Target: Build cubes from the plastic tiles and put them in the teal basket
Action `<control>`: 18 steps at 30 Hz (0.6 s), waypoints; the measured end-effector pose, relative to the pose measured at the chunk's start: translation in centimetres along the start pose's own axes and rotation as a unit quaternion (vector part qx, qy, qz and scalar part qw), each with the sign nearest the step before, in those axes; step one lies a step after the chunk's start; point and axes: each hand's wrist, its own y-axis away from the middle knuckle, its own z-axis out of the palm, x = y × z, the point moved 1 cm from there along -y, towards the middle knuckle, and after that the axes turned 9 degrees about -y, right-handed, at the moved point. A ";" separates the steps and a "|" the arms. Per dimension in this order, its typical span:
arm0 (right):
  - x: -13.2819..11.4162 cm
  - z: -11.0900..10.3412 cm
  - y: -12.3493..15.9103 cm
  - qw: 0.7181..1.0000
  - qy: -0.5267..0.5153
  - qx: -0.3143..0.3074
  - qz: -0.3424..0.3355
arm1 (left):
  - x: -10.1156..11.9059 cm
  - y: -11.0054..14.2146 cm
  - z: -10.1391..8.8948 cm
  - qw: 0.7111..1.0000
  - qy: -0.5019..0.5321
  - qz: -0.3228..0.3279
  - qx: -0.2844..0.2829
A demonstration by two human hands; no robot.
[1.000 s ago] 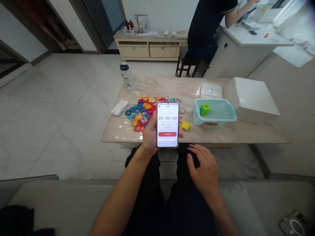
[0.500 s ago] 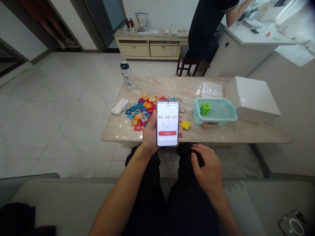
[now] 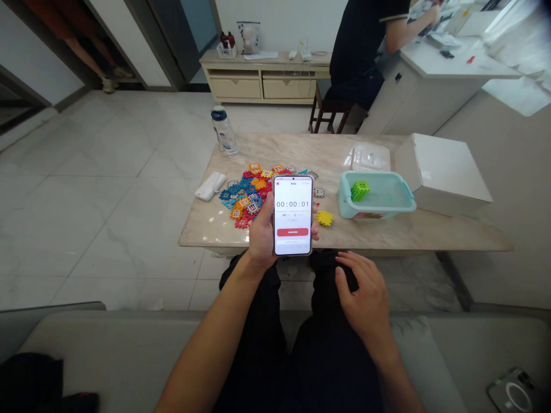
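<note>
My left hand (image 3: 262, 235) is wrapped round a smartphone (image 3: 293, 215), held upright with its lit screen toward me and a timer reading 00:00:01. Over my right knee rests my right hand (image 3: 364, 289), fingers stretched out and nothing in them. Behind the phone, a heap of colourful gear-shaped plastic pieces (image 3: 245, 195) lies on the marble-patterned table (image 3: 451, 232); the phone hides part of it. A yellow gear piece (image 3: 324, 218) sits just right of the phone. Farther right stands a light-teal tub (image 3: 387, 195) with green pieces (image 3: 360, 190) in its left end.
A water bottle (image 3: 224, 132) and a white tissue pack (image 3: 210, 186) are at the table's left. A clear plastic lid (image 3: 370, 156) and a white box (image 3: 447, 172) lie right. Another phone (image 3: 516, 393) rests on the sofa. A person (image 3: 361, 51) sits beyond the table.
The seated person's forearm has shifted at the far desk. My hands and the phone stay almost the same; the view moves very slightly.
</note>
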 end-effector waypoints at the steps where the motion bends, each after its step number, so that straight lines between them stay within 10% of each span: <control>1: 0.0 0.0 0.0 1.000 0.000 0.000 0.001 | 0.0 0.0 0.0 1.000 -0.003 0.003 0.001; 18: 0.1 -0.1 -0.1 1.000 -0.002 0.003 0.006 | 0.7 0.4 0.0 1.000 0.009 0.017 0.012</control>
